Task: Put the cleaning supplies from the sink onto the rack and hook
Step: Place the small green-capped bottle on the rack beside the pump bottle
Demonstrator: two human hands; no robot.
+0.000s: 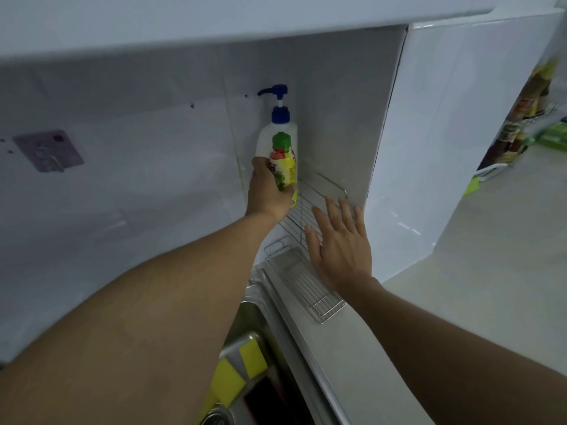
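My left hand (268, 191) grips a yellow bottle (283, 164) with a green cap, holding it upright at the upper wire rack (319, 194) in the wall corner. Right behind it stands a white pump bottle (277, 130) with a blue pump. My right hand (340, 243) hovers open, fingers spread, in front of the rack's right part, holding nothing. A lower wire rack (303, 286) sits beneath on the counter edge. Down in the sink (254, 305) lie yellow sponges (237, 375) beside something dark red. A purple adhesive hook (49, 151) is stuck on the wall at the left.
White tiled walls close in the corner, with a cabinet underside above. A pale countertop (460, 286) runs to the right, where bottles and green items (527, 124) stand far off. The sink drain (214, 418) shows at the bottom edge.
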